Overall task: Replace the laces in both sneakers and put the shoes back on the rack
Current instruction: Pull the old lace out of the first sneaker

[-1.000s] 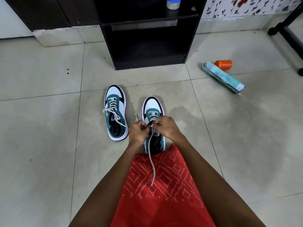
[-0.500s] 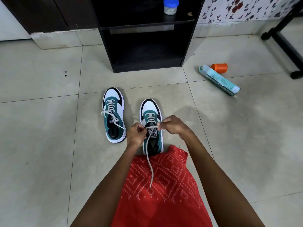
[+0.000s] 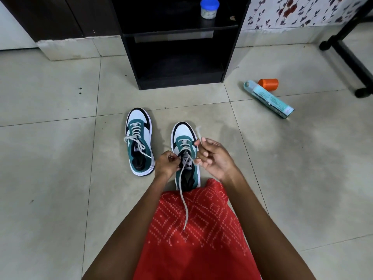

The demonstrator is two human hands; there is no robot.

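Head view. Noted two low sneakers on the floor, toes toward the rack (image 3: pixel 181 84): left-side sneaker (image 3: pixel 139 142) and right-side sneaker (image 3: pixel 184 138), near each other, not touching. Recorded on both a smooth white toe cap edged in black, a teal suede-like mid panel and a thick white sole.

Found left-side sneaker laced, flat off-white ends lying loose across its collar. Found right-side sneaker laced over the toe-end eyelets only, black tongue with white label exposed, heel hidden under red cloth (image 3: pixel 193 239) printed with small pale dots in diamond lines.

Found the lace (image 3: pixel 184 199) flat, woven and off-white, one end trailing from the tongue down over that cloth. Found left hand (image 3: pixel 167 164) curled, fingertips pinching the lace at the left eyelet row. Found right hand (image 3: pixel 214 156) raised just right of the shoe, thumb and forefinger pinching the other end, tip sticking up and blurred, remaining fingers curled.

Surface and room. Recorded floor (image 3: pixel 50 158) of large pale grey glazed tiles with thin dark joints and dull mottled patches. Recorded rack as a black open box of flat boards, well beyond the toes; on its upper shelf a small pale jar (image 3: pixel 209 8) with blue lid. Noted to the right a long teal pack (image 3: pixel 270 100) lying flat, an orange ribbed cylinder (image 3: pixel 268 84) just beside it. Noted floral wall covering (image 3: pixel 292 11) and a black tubular stand (image 3: pixel 349 57) at far right.
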